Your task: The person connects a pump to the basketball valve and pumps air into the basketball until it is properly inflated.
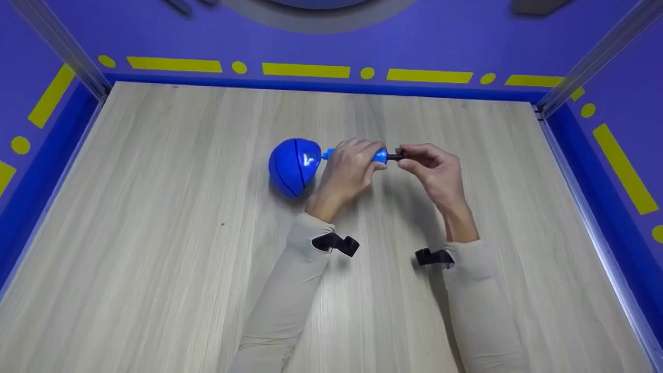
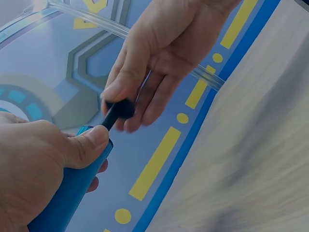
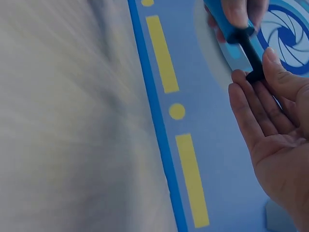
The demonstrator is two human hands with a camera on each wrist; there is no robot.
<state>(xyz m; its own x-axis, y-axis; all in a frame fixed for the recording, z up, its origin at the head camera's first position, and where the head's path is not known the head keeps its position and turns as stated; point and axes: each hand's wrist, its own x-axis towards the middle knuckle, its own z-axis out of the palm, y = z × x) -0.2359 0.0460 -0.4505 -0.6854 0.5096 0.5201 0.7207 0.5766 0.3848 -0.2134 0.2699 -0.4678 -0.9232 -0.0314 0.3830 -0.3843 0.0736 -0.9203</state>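
Note:
A blue ball (image 1: 290, 168) with dark seam lines, its outline uneven and partly collapsed, is left of the hands in the head view. A blue hand pump (image 1: 381, 156) points at it, its narrow tip end meeting the ball's right side. My left hand (image 1: 349, 168) grips the pump's barrel, covering most of it, with the thumb near the rod end in the left wrist view. My right hand (image 1: 435, 173) pinches the black pump handle (image 2: 126, 108) between thumb and fingers. A short length of black rod (image 3: 249, 52) shows between handle and barrel.
Beneath the hands lies a pale wood-grain table (image 1: 155, 248). Blue panels (image 1: 311, 52) with yellow dashes and dots border its back and sides, joined by metal corner posts (image 1: 595, 62). A black strap mount (image 1: 335, 242) sits on each wrist.

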